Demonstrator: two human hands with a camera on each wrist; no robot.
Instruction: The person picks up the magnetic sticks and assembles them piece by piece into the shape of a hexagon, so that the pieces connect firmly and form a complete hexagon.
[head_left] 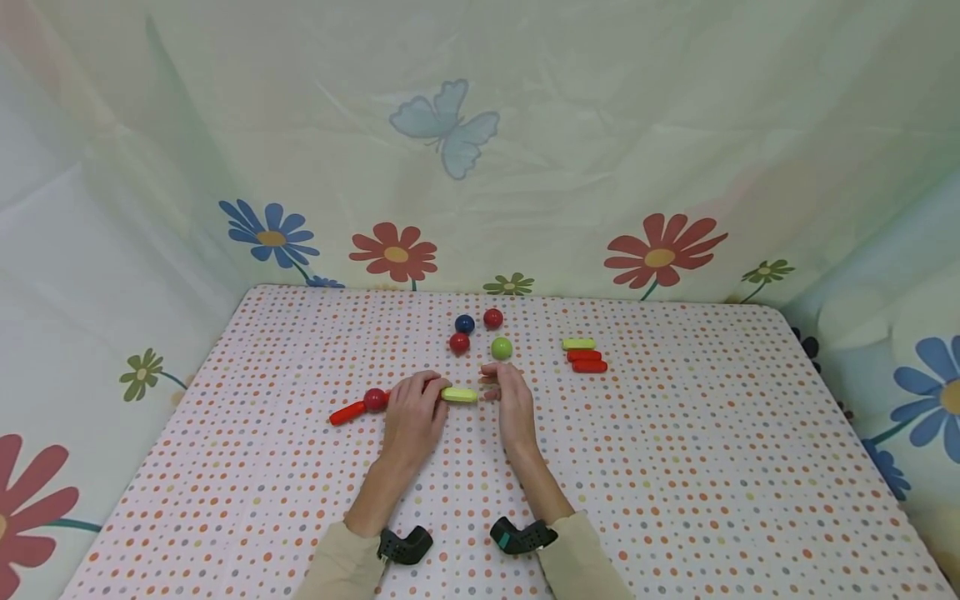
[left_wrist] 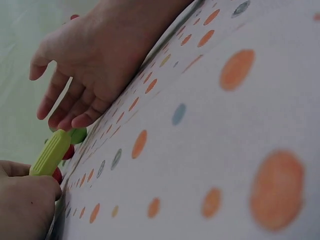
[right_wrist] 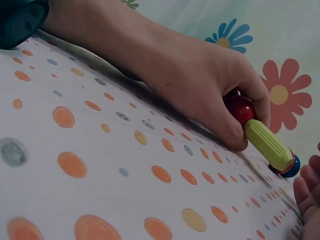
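Observation:
My left hand (head_left: 412, 417) grips a red ball (right_wrist: 241, 109) between thumb and fingers. From that ball a ribbed yellow-green rod (head_left: 459, 395) sticks out to the right. On the hand's other side runs a red rod (head_left: 347, 413) with another red ball (head_left: 375, 400) at its end, and a bit of red shows between that ball and the fingers. How these pieces join under the hand is hidden. My right hand (head_left: 514, 408) is apart from the yellow-green rod's free end, fingers loosely extended; in the left wrist view its palm (left_wrist: 95, 60) holds nothing.
Beyond the hands lie a blue ball (head_left: 465, 324), two red balls (head_left: 492, 318) and a green ball (head_left: 502, 348). To their right, a yellow-green rod (head_left: 578, 343) and two red rods (head_left: 588, 366) lie side by side on the dotted tablecloth (head_left: 675, 467).

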